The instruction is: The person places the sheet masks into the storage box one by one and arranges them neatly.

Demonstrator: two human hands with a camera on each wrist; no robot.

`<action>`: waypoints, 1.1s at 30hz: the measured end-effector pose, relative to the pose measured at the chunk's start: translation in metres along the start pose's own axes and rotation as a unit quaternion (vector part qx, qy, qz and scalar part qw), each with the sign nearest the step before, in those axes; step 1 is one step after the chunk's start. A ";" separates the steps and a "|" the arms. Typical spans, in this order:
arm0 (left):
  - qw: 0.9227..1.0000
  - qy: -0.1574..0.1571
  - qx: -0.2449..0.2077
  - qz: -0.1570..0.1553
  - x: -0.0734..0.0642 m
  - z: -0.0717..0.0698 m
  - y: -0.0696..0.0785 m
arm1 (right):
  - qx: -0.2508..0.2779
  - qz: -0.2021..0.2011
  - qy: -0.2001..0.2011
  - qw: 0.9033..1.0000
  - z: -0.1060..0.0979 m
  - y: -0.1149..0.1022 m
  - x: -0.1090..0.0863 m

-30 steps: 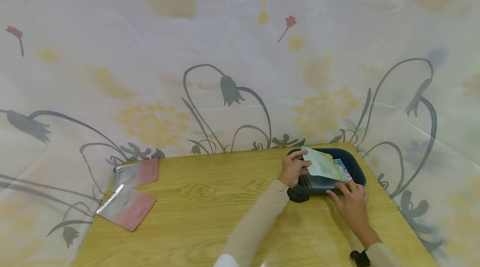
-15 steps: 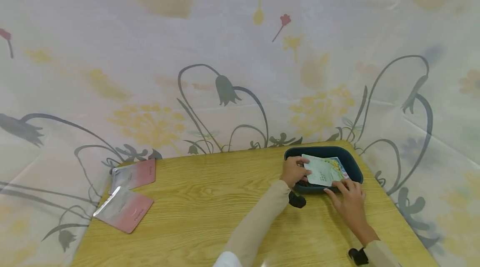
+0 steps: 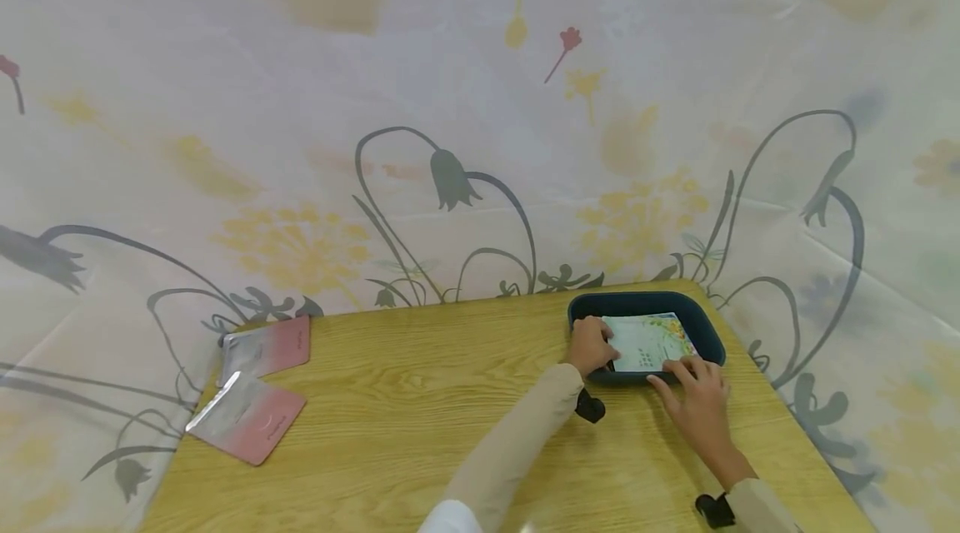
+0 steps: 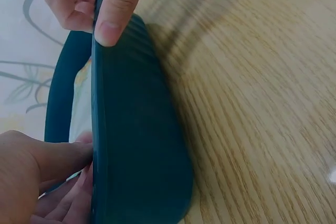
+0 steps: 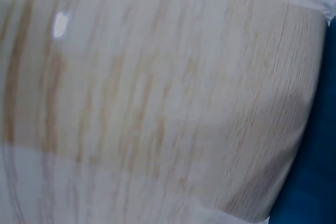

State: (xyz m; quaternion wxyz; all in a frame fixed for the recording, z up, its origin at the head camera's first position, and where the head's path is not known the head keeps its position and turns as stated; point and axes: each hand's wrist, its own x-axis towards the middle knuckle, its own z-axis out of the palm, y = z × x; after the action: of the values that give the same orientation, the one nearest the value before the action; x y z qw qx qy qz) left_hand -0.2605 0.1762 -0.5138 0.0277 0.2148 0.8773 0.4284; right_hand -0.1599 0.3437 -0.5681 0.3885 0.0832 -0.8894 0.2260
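Your bare left grip [image 3: 590, 346] sits inside a dark teal, rounded rectangular tray [image 3: 697, 320], at the left edge of a flat, pale-green, flower-printed packet [image 3: 643, 341]. Your bare right grip [image 3: 702, 410] holds the tray's near rim. Two flat pink-and-silver pouches [image 3: 249, 418] lie well apart, left on your yellow wood-grain table [image 3: 420, 408].

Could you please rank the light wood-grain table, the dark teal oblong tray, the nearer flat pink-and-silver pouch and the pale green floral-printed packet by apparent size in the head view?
1. Table
2. Tray
3. Pouch and packet, left unranked: they look too alike in size to separate.
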 end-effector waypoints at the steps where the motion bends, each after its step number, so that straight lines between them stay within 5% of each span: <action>1: 1.000 -0.008 -0.001 -0.005 -0.001 -0.001 -0.001 | 0.001 0.000 0.000 1.000 0.000 0.000 0.000; 6: 0.998 -0.056 0.020 -0.027 -0.006 -0.012 0.007 | 0.004 -0.006 0.001 1.000 0.002 -0.001 0.001; 15: 0.985 -0.125 0.107 0.048 -0.009 -0.023 0.007 | 0.009 -0.001 -0.005 1.000 0.002 -0.004 0.002; 28: 0.977 -0.161 0.028 0.138 -0.024 -0.056 -0.004 | -0.001 0.016 -0.024 1.000 -0.001 -0.005 0.001; 33: 0.974 -0.183 0.028 0.131 -0.038 -0.075 -0.013 | -0.001 0.027 -0.031 0.999 -0.003 -0.008 0.002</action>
State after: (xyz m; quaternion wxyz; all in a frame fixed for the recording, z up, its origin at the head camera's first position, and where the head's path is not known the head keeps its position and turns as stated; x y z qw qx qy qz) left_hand -0.2479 0.0985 -0.4821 0.1253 0.4034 0.8332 0.3569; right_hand -0.1569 0.3386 -0.5618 0.3547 0.0659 -0.9031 0.2331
